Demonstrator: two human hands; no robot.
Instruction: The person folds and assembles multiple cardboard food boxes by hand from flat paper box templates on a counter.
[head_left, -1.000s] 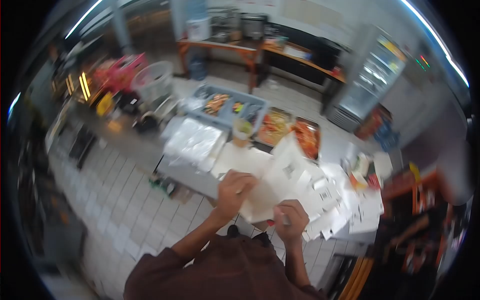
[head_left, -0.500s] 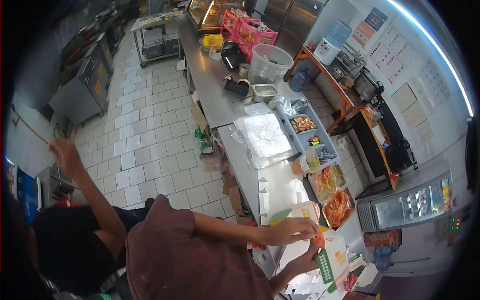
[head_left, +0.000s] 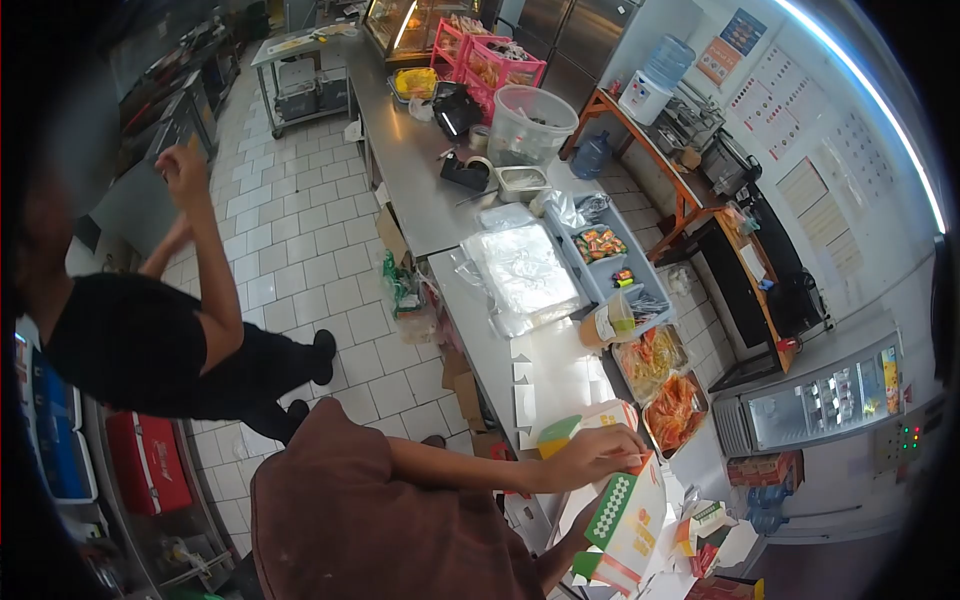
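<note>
A printed cardboard food box (head_left: 640,525), white with green, orange and yellow, is held in front of me over the counter. My left hand (head_left: 592,455) grips its upper edge, fingers bent and pressed together at the corner. My right hand (head_left: 572,530) supports the box from below on the near side, its fingers largely hidden behind the cardboard. Just behind my left hand lies another printed carton (head_left: 562,432) with a green and yellow flap. Cut white cardboard (head_left: 525,395) is on the steel counter beside it.
Beyond the boxes are trays of shredded vegetables (head_left: 648,362) and orange kimchi-like food (head_left: 675,412), a plastic cup (head_left: 604,326), a grey divided bin (head_left: 600,275) and stacked clear bags (head_left: 525,270). More cartons (head_left: 705,530) lie right. A co-worker in black (head_left: 140,340) stands on the left.
The box has swung down and toward me, showing more of its green printed side. My left hand is closed tighter at its edge. The co-worker has shifted, raising both hands.
</note>
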